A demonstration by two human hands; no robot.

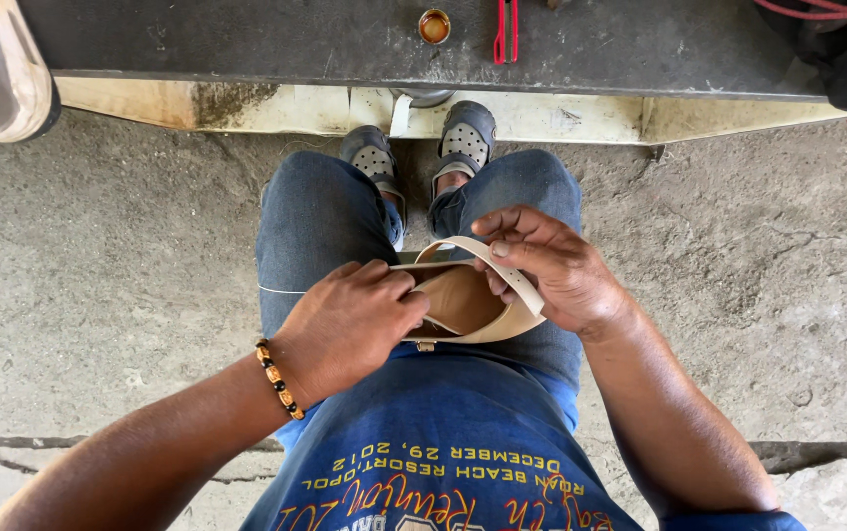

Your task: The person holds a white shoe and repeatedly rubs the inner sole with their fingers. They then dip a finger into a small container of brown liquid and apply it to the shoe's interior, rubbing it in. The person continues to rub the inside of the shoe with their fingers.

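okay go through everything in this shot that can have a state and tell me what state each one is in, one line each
Left hand: closed over the sandal's left side, gripping it.
Right hand: fingers pinching the strap.
Beige sandal: held on the lap, insole facing up.
Strap: loose, lifted in an arc above the insole.
Beaded bracelet: worn on the left wrist.
Grey clogs: on the person's feet, flat on the concrete.

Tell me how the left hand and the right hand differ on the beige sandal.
The left hand lies knuckles-up, closed over the beige sandal; the right hand pinches its strap with its fingertips. The left wrist wears a beaded bracelet; the right wrist is bare. Both hold the sandal over the lap.
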